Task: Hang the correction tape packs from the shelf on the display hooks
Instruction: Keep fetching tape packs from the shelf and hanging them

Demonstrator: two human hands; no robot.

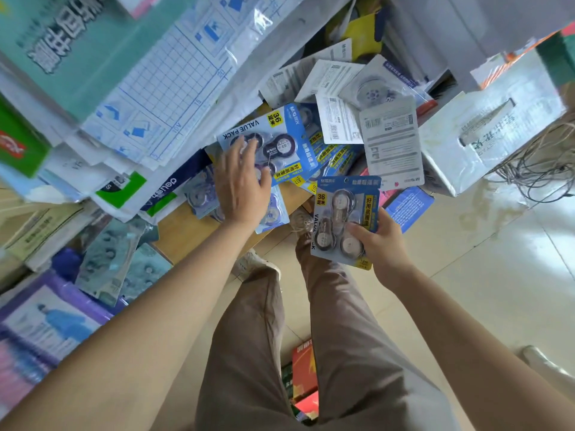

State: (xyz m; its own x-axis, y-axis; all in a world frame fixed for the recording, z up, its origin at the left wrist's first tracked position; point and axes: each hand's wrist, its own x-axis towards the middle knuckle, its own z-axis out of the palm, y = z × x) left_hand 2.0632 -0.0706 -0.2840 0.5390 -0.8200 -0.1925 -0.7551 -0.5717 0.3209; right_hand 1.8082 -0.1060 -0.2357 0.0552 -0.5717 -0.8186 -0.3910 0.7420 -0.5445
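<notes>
Now right hand (384, 244) fingers clamped on one pack (343, 217); left hand (241, 185) fingers apart atop another pack (273, 141).

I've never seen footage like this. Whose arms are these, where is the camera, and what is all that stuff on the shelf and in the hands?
There is no machine here: a person wears one wide-angle camera on the head, looking down, so you see their own arms, trousers and shoes.

The left hand reaches, fingers spread, onto a blue "VALUE PACK" correction tape pack lying on top of a loose pile of similar packs on the wooden shelf. Several white cards in the pile look like packs lying back-side up.

The right hand grips another blue pack by its lower edge, away from the shelf, over the floor.

Stacked paper goods crowd the left side. No display hooks are in view.
</notes>
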